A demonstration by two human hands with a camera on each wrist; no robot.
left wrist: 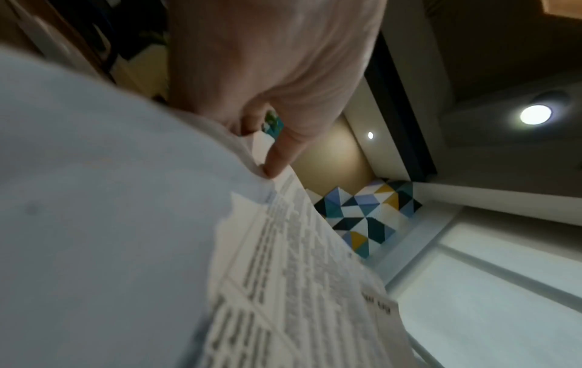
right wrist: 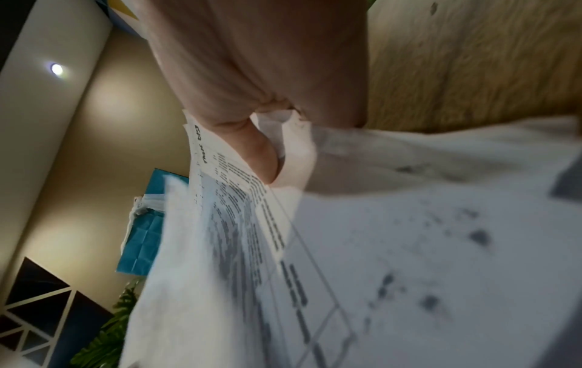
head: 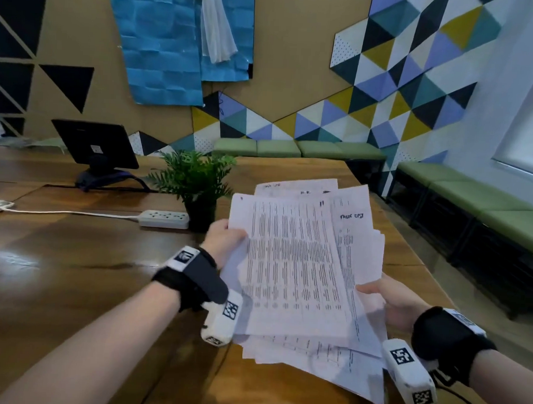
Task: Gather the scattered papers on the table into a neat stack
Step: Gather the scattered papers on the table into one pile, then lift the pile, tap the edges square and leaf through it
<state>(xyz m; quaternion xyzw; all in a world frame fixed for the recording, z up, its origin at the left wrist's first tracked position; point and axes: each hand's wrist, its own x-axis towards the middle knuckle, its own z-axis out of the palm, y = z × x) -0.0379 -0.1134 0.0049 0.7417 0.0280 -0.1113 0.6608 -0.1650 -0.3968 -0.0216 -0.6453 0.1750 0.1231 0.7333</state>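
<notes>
While the papers [head: 299, 264] stay fanned and uneven, the left hand [head: 225, 239] and right hand [head: 392, 299] each close their grip on opposite edges, lifting them above the tabletop [head: 88, 270], likely to square them.

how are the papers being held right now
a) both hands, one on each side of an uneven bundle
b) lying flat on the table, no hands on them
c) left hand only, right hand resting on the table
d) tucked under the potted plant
a: the left hand grips the left edge and the right hand grips the right edge of the papers, whose sheets are fanned out and not squared, lifted above the table.
</notes>
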